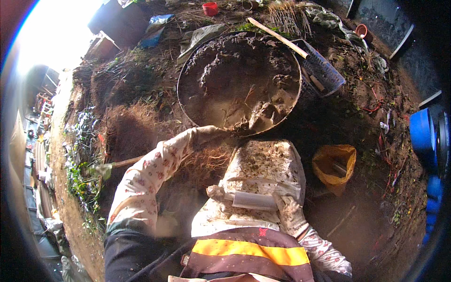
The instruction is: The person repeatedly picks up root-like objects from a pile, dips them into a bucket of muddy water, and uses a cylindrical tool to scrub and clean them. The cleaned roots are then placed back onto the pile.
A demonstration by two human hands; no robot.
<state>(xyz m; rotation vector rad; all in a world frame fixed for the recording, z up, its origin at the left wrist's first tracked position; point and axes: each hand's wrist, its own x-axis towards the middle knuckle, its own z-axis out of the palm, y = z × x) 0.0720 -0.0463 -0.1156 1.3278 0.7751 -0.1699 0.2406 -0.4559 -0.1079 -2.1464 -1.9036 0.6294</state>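
A large round tub point(300, 75) of wet brown mud stands in front of my knees. My left hand point(211, 135), dark with mud, reaches to the tub's near rim; its fingers blend into the mud and I cannot make out their shape. Across my lap, on a mud-spattered whitish cover point(265, 162), lies a roll of translucent plastic film point(255, 200) with a muddy lump point(215, 192) at its left end. Gloved and dirty, my right hand point(290, 214) closes on the roll's right end.
Right of my lap stands an open yellow bag point(334, 162) with something inside. A blue plastic crate point(324, 70) and a pale wooden handle point(277, 37) lie by the tub's far right. Bundled thin stems point(290, 19) stand behind; brown roots point(129, 124) heap at left. Blue barrels point(423, 134) line the right.
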